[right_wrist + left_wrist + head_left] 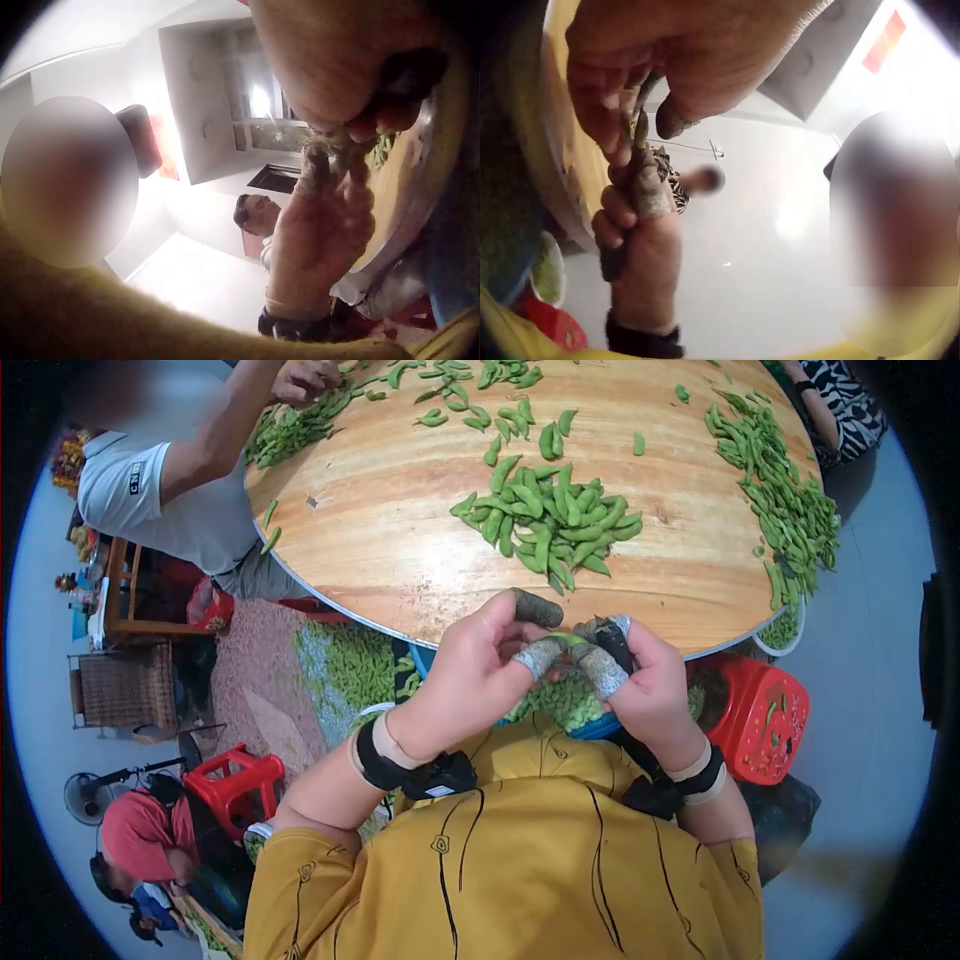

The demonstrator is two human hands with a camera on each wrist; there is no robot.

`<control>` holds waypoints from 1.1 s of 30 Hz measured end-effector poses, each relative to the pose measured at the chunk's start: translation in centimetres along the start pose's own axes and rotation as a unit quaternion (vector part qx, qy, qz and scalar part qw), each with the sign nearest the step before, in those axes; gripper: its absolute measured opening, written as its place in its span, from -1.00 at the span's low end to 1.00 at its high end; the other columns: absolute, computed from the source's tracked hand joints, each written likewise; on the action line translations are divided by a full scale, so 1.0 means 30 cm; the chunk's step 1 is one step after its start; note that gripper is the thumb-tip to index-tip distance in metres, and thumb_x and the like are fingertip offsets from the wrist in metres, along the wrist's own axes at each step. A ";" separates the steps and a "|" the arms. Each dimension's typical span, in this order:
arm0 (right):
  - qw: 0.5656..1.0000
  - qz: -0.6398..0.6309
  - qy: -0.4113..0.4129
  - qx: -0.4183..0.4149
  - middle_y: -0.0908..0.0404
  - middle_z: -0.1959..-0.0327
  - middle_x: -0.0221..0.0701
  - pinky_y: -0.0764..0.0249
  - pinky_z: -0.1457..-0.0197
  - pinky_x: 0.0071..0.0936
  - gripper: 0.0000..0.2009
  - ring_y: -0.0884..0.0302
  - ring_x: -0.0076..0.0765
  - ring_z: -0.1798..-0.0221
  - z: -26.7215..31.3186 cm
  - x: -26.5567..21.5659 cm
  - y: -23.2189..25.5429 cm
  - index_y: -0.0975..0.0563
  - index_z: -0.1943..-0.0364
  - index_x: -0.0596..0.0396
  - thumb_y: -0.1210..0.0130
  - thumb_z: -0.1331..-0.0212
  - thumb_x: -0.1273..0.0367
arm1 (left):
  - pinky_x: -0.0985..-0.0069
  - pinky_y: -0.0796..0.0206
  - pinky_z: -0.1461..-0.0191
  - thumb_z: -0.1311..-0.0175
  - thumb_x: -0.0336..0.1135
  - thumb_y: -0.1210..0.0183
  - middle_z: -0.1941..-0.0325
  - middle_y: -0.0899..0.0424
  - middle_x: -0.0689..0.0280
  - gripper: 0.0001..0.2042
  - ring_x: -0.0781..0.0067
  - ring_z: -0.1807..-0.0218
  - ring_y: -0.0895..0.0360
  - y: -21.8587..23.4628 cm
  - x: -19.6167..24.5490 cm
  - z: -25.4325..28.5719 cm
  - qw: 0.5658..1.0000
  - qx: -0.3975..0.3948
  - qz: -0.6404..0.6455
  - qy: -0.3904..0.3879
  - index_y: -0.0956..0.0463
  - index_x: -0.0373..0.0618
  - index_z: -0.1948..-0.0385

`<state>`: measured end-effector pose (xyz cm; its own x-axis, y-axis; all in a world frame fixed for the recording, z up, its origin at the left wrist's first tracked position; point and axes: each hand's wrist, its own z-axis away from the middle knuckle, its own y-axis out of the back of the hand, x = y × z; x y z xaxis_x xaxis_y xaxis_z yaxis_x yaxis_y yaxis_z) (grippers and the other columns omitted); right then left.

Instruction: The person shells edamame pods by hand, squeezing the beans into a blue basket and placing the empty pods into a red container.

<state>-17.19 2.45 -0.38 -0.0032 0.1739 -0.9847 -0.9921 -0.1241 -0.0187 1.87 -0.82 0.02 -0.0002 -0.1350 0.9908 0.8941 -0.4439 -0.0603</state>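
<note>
In the head view my left hand (455, 680) and right hand (655, 690) meet in front of the table's near edge. Both pinch a green edamame pod (572, 639) between thumb and fingers, one at each end. Grey wrappings cover several fingertips, among them the left thumb (540, 657) and the right thumb (600, 670). Most of the pod is hidden by the digits. Below the hands, pale shelled beans (560, 702) lie in a blue basin (597, 728). A heap of edamame pods (550, 520) sits on the table just beyond my hands.
The round wooden table (380, 540) carries more pods (775, 490) along its right side and loose ones at the far side. A person (190, 500) sits at the left, another (845, 405) at the far right. A red stool (768, 720) stands right of my lap.
</note>
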 end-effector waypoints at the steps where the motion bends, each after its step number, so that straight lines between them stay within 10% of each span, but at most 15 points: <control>1: 0.998 0.050 0.040 -0.011 -0.65 0.28 -0.41 -0.47 0.20 -0.60 -0.81 -0.52 -0.63 0.27 0.005 -0.006 0.003 -0.53 0.12 0.21 -0.11 -0.17 0.50 | 0.63 -0.44 0.30 -0.35 -0.45 -0.01 0.25 -0.62 0.29 -0.81 0.59 0.30 -0.58 0.010 0.018 -0.001 1.000 0.001 0.001 0.003 -0.40 -0.25 0.06; 3: 0.992 0.100 0.078 -0.022 -0.65 0.29 -0.39 -0.47 0.21 -0.59 -0.80 -0.53 -0.63 0.27 0.005 -0.001 0.014 -0.53 0.12 0.21 -0.11 -0.16 0.50 | 0.69 -0.37 0.40 -0.41 -0.32 0.05 0.32 -0.62 0.31 -0.81 0.61 0.41 -0.54 0.043 0.059 -0.015 0.972 -0.101 0.017 0.212 -0.43 -0.22 0.11; 7: 0.967 0.199 0.157 -0.009 -0.64 0.32 -0.37 -0.48 0.19 -0.57 -0.76 -0.55 -0.58 0.25 0.013 0.012 0.005 -0.52 0.08 0.21 -0.11 -0.15 0.51 | 0.72 -0.21 0.52 -0.41 -0.28 0.03 0.44 -0.56 0.39 -0.82 0.68 0.56 -0.40 0.046 0.028 0.001 0.954 -0.125 0.118 0.246 -0.47 -0.16 0.17; 11: 0.998 0.053 0.009 -0.011 -0.61 0.33 -0.38 -0.46 0.15 -0.58 -0.63 -0.55 -0.55 0.26 0.032 0.000 -0.002 -0.44 -0.07 0.19 -0.11 -0.13 0.53 | 0.74 -0.17 0.49 -0.35 -0.39 -0.03 0.41 -0.55 0.44 -0.88 0.74 0.52 -0.35 0.031 0.006 0.012 0.981 -0.075 0.102 0.149 -0.50 -0.16 0.17; 21: 0.996 0.036 -0.035 -0.069 -0.58 0.30 -0.45 -0.44 0.09 -0.59 -0.60 -0.51 -0.57 0.24 0.034 -0.045 0.003 -0.40 -0.14 0.19 -0.02 -0.16 0.57 | 0.62 -0.32 0.28 -0.30 -0.45 -0.07 0.33 -0.60 0.46 -0.81 0.61 0.41 -0.46 0.013 -0.069 0.012 0.998 -0.039 0.036 0.021 -0.54 -0.23 0.11; 23: 0.993 -0.053 -0.058 -0.090 -0.56 0.38 -0.52 -0.41 0.26 -0.67 -0.61 -0.46 -0.64 0.38 0.032 -0.043 0.004 -0.41 -0.15 0.12 -0.01 -0.20 0.54 | 0.58 -0.35 0.30 -0.29 -0.48 -0.07 0.33 -0.62 0.39 -0.81 0.55 0.42 -0.48 0.034 -0.047 0.015 0.956 -0.044 -0.275 -0.093 -0.53 -0.26 0.10; 27: 0.981 -0.074 -0.139 -0.110 -0.51 0.47 -0.59 -0.26 0.50 -0.76 -0.65 -0.31 -0.74 0.56 0.021 -0.036 0.039 -0.43 -0.14 0.06 0.03 -0.26 0.48 | 0.62 -0.33 0.39 -0.30 -0.45 -0.07 0.35 -0.63 0.30 -0.84 0.55 0.46 -0.48 0.032 -0.029 0.015 0.906 -0.044 -0.379 -0.181 -0.53 -0.26 0.15; 28: 0.965 -0.153 -0.168 -0.131 -0.48 0.50 -0.61 -0.17 0.58 -0.77 -0.66 -0.23 -0.77 0.62 0.024 -0.049 0.043 -0.43 -0.14 0.05 0.05 -0.28 0.46 | 0.65 -0.30 0.43 -0.30 -0.43 -0.08 0.38 -0.62 0.28 -0.86 0.57 0.49 -0.47 0.036 -0.020 0.013 0.992 -0.085 -0.096 0.008 -0.53 -0.24 0.19; 29: 0.941 -0.231 -0.196 -0.150 -0.45 0.53 -0.62 -0.07 0.65 -0.78 -0.67 -0.15 -0.80 0.68 0.025 -0.055 0.046 -0.43 -0.14 0.03 0.07 -0.30 0.44 | 0.68 -0.28 0.47 -0.31 -0.41 -0.09 0.41 -0.61 0.27 -0.88 0.58 0.52 -0.46 0.041 -0.016 0.012 0.953 -0.114 0.199 0.196 -0.53 -0.22 0.22; 30: 0.941 -0.231 -0.198 -0.151 -0.45 0.53 -0.62 -0.07 0.65 -0.78 -0.67 -0.15 -0.80 0.68 0.024 -0.053 0.049 -0.43 -0.14 0.03 0.07 -0.30 0.44 | 0.74 -0.21 0.51 -0.33 -0.37 -0.07 0.43 -0.62 0.31 -0.90 0.62 0.56 -0.43 0.045 -0.025 0.008 0.911 -0.141 0.318 0.222 -0.52 -0.17 0.26; 33: 0.938 -0.228 -0.210 -0.156 -0.44 0.54 -0.62 -0.10 0.68 -0.75 -0.67 -0.18 -0.76 0.71 0.017 -0.034 0.050 -0.42 -0.14 0.05 0.06 -0.30 0.42 | 0.64 -0.26 0.52 -0.25 -0.40 -0.16 0.44 -0.61 0.26 -0.89 0.60 0.57 -0.44 0.042 -0.006 0.003 0.950 -0.121 0.187 0.221 -0.51 -0.21 0.28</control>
<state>-18.76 2.60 0.68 0.2980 0.6405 -0.7077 -0.8170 -0.2122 -0.5361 3.02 -1.27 -0.22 0.0613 -0.6579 0.7506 0.7399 -0.4749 -0.4766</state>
